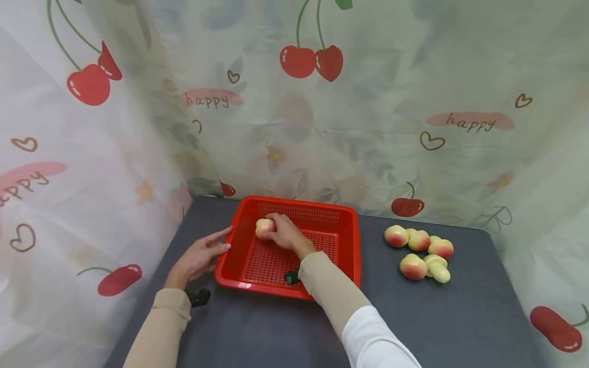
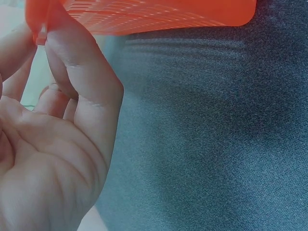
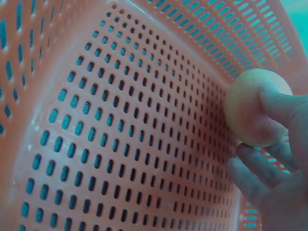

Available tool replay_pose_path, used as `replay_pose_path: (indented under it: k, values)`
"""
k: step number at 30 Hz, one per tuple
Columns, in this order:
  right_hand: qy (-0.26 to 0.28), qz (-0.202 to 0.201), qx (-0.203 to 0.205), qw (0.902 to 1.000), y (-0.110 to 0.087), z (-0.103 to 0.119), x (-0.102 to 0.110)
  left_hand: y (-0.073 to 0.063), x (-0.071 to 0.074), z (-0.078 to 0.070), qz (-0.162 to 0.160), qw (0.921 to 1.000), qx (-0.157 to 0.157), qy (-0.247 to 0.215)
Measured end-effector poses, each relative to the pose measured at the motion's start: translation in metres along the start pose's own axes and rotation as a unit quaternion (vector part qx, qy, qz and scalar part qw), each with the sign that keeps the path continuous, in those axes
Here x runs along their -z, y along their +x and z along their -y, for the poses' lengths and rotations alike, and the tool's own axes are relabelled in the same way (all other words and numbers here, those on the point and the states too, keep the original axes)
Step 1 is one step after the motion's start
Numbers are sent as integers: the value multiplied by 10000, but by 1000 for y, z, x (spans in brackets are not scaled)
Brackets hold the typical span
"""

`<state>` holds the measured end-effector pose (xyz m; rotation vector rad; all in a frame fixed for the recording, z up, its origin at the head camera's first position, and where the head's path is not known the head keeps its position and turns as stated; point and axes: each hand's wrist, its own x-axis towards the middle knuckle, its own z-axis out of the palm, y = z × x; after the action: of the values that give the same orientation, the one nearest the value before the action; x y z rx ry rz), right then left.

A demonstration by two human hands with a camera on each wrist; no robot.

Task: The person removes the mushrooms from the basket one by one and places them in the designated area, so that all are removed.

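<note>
A red plastic basket (image 1: 294,292) with a slotted floor and walls stands on the dark table. Inside it, toward the left wall, my right hand (image 1: 289,234) grips a yellow-and-pink peach (image 1: 264,228). The right wrist view shows the thumb lying across the peach (image 3: 250,108), with other fingers under it; the peach's far side is hidden. At the basket's left side, my left hand (image 1: 198,258) pinches the rim. In the left wrist view a thumb and finger meet on that rim (image 2: 38,21).
Several more peaches (image 1: 413,267) lie in a loose cluster on the table (image 1: 368,327), right of the basket. A patterned cloth curtain (image 1: 368,92) hangs behind the table and along both sides.
</note>
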<state>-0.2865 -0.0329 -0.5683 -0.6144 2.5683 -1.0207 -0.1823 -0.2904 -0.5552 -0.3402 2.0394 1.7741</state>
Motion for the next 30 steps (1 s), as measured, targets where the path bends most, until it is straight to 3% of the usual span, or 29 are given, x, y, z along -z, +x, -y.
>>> replay_pose_path:
  k: [11, 30]
  values:
    - [-32, -60, 309, 9995, -8, 6, 15, 0, -2, -2, -39, 10000, 68, -46]
    - [351, -179, 375, 9985, -30, 17, 40, 1, -5, -6, -122, 9999, 26, -12]
